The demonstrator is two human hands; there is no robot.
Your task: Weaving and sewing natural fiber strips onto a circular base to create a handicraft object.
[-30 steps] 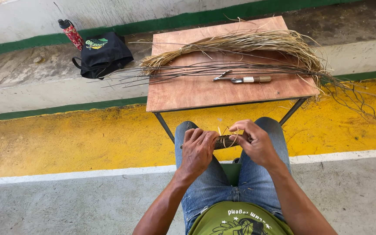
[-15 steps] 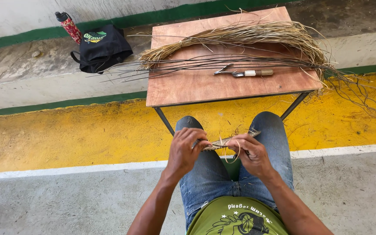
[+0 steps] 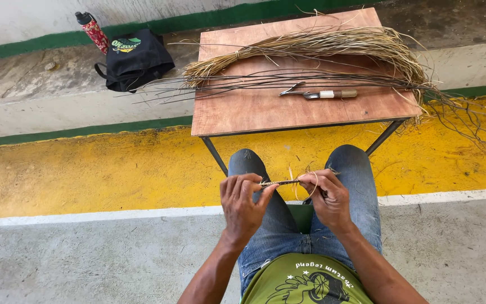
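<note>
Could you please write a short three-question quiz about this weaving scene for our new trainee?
1. True or false: both hands grip the thin wrapped bundle.
2. What lies on the wooden table in front of the straw bundle? A) a knife B) a cup
3. What stands beside the black bag?

Key:
1. True; left hand and right hand hold its ends.
2. A, the knife.
3. A red bottle.

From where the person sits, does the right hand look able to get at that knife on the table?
Probably yes. The knife lies in the open on the wooden table just ahead of the knees, with nothing lying over it. But the right hand and left hand both grip a small fibre bundle, so it would need freeing first.
</note>
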